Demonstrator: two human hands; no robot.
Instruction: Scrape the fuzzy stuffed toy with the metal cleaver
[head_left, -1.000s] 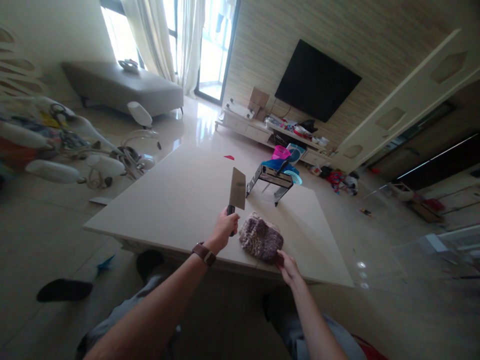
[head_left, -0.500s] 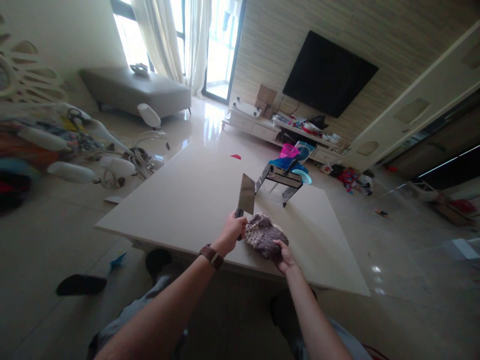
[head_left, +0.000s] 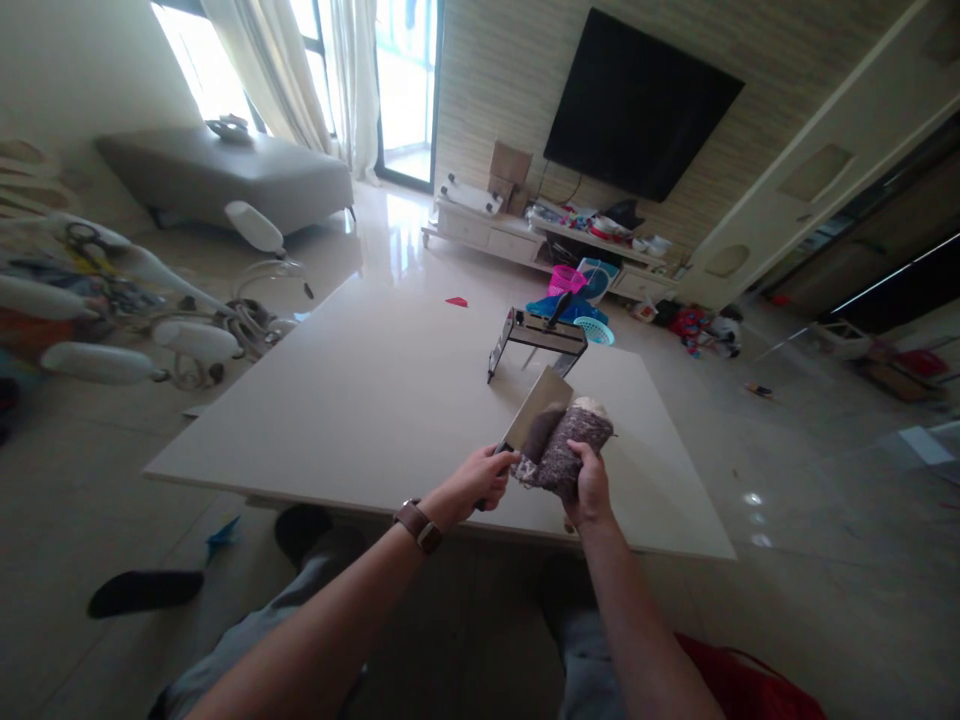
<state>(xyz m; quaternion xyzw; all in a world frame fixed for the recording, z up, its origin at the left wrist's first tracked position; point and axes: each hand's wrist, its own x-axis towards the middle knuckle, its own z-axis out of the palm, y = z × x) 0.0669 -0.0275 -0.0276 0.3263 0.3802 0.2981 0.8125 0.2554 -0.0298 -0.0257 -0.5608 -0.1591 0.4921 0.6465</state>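
Observation:
My left hand (head_left: 484,478), with a brown watch on the wrist, grips the dark handle of a cleaver (head_left: 536,412) whose wide steel blade tilts up and to the right above the beige table (head_left: 360,400). My right hand (head_left: 589,485) holds a mottled brown and grey cloth (head_left: 566,452), lifted off the table and pressed against the right face of the blade. Part of the blade is covered by the cloth.
A metal knife rack (head_left: 536,338) stands on the table's far side, a small red scrap (head_left: 456,301) beyond it. Past the table are a TV (head_left: 637,100), a low cabinet with clutter, a grey sofa (head_left: 225,175), and toys on the floor to the left.
My right hand gathered the cloth from the table and raised it against the blade. My left hand tilted the cleaver to the right toward the cloth.

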